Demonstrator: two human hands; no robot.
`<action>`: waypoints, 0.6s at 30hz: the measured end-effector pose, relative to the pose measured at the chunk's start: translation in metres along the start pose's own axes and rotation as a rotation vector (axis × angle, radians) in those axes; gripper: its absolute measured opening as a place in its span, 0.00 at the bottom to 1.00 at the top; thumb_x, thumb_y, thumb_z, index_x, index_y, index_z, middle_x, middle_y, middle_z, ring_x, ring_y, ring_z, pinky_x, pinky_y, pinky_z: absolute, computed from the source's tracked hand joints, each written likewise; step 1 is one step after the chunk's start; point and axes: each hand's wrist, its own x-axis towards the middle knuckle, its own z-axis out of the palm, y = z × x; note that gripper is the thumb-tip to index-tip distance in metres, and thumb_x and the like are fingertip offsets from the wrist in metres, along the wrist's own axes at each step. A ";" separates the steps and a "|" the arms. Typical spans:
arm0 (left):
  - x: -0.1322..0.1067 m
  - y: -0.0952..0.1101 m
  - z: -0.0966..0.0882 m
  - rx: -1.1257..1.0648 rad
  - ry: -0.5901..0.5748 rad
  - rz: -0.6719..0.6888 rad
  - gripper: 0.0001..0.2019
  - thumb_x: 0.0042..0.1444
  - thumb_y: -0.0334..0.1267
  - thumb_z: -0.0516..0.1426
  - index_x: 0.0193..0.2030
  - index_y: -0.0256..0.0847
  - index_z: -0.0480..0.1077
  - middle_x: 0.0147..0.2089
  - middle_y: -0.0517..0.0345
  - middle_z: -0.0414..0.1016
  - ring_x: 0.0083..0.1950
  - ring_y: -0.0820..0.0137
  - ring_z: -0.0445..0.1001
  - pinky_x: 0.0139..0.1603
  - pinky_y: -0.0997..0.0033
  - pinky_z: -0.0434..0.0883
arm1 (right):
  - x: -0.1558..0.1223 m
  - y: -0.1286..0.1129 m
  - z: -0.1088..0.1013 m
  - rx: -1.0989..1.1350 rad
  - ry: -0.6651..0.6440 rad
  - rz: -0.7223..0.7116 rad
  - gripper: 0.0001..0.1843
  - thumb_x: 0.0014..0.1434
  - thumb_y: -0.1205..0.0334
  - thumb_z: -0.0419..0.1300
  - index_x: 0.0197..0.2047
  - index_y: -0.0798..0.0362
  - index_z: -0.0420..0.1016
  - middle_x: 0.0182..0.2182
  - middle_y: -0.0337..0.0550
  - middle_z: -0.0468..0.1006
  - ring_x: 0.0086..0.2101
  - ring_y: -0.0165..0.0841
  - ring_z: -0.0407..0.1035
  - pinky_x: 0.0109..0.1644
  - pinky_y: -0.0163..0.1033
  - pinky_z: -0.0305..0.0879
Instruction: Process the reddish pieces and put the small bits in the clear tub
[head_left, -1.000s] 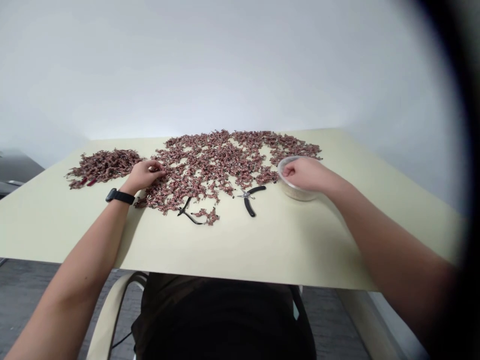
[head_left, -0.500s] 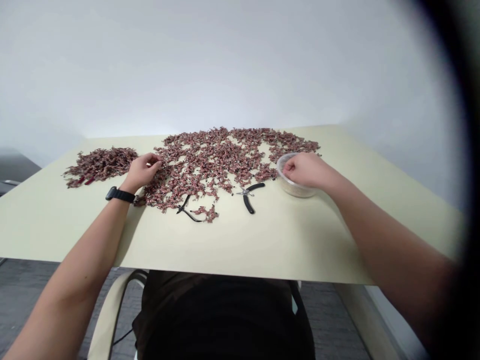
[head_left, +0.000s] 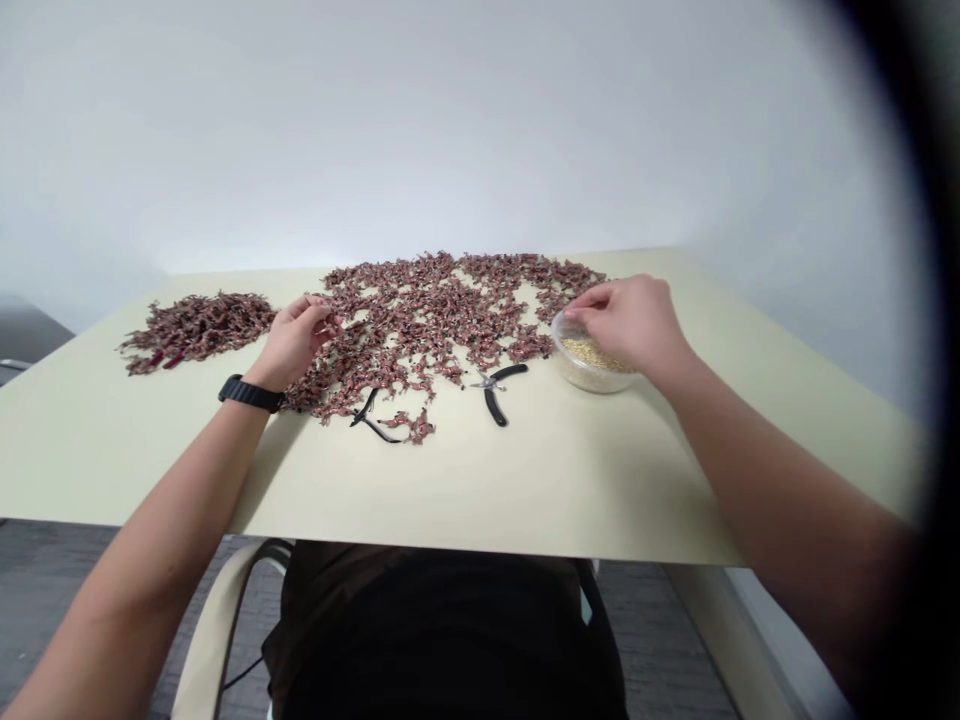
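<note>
My left hand [head_left: 294, 338], with a black watch on the wrist, is at the left side of a wide spread of small reddish-brown figures [head_left: 442, 300]. Its thumb and fingers are pinched together; what lies between them is too small to name. Over the rim of a clear round tub [head_left: 592, 380] is my right hand [head_left: 636, 318], fingertips pressed together. Whether it holds one of the small pieces is hidden. Many tiny gold-coloured pieces [head_left: 596, 352] lie in the tub.
A denser pile of the brown figures [head_left: 202, 325] lies at the left, with red handles [head_left: 165, 360] at its edge. Black-handled pliers [head_left: 493, 390] lie left of the tub. A second black pair of pliers [head_left: 367, 415] is beside a small cluster of figures [head_left: 414, 428]. A wall stands behind the table.
My right hand has risen out of the tub to its rim, uncovering the gold pieces. My left hand has shifted slightly right and up, still pinched.
</note>
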 end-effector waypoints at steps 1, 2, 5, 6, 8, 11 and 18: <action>-0.004 0.003 0.006 -0.024 -0.020 0.016 0.08 0.57 0.38 0.61 0.37 0.41 0.65 0.37 0.57 0.70 0.36 0.72 0.74 0.39 0.70 0.75 | -0.004 -0.007 -0.002 0.134 0.019 0.022 0.06 0.59 0.60 0.69 0.38 0.52 0.86 0.33 0.50 0.83 0.35 0.42 0.76 0.45 0.47 0.74; -0.008 0.006 0.013 -0.031 -0.028 0.024 0.06 0.57 0.37 0.60 0.37 0.41 0.65 0.36 0.58 0.69 0.34 0.73 0.72 0.36 0.71 0.73 | -0.008 -0.015 -0.003 0.290 0.022 0.047 0.07 0.58 0.59 0.70 0.38 0.53 0.85 0.33 0.50 0.83 0.33 0.40 0.77 0.42 0.46 0.76; -0.026 0.017 0.036 0.017 -0.106 0.029 0.05 0.60 0.38 0.59 0.39 0.43 0.66 0.31 0.61 0.65 0.28 0.74 0.67 0.29 0.72 0.69 | -0.026 -0.042 -0.001 0.798 -0.208 0.076 0.08 0.58 0.61 0.72 0.38 0.56 0.84 0.37 0.51 0.84 0.34 0.36 0.79 0.43 0.41 0.80; -0.034 0.021 0.045 0.054 -0.151 0.044 0.06 0.61 0.39 0.60 0.40 0.44 0.66 0.29 0.61 0.64 0.27 0.74 0.65 0.28 0.72 0.67 | -0.034 -0.051 0.002 0.909 -0.293 0.110 0.06 0.60 0.62 0.70 0.39 0.56 0.84 0.37 0.50 0.84 0.35 0.34 0.79 0.44 0.39 0.80; -0.050 0.028 0.063 0.118 -0.255 0.079 0.09 0.60 0.42 0.62 0.41 0.45 0.65 0.26 0.64 0.61 0.23 0.75 0.60 0.24 0.72 0.62 | -0.052 -0.067 0.012 1.047 -0.469 0.200 0.04 0.62 0.66 0.68 0.40 0.57 0.83 0.38 0.50 0.84 0.37 0.33 0.79 0.47 0.38 0.80; -0.074 0.033 0.089 0.191 -0.304 0.196 0.12 0.59 0.43 0.63 0.37 0.45 0.63 0.26 0.64 0.61 0.22 0.75 0.57 0.22 0.72 0.56 | -0.079 -0.085 0.032 1.165 -0.693 0.355 0.06 0.66 0.68 0.64 0.43 0.58 0.83 0.39 0.52 0.84 0.39 0.34 0.80 0.51 0.38 0.79; -0.103 0.029 0.112 0.315 -0.369 0.324 0.11 0.60 0.43 0.62 0.35 0.44 0.64 0.28 0.61 0.65 0.25 0.74 0.59 0.26 0.70 0.58 | -0.105 -0.091 0.065 1.282 -0.836 0.525 0.10 0.70 0.70 0.57 0.47 0.60 0.79 0.46 0.56 0.84 0.46 0.36 0.80 0.61 0.42 0.74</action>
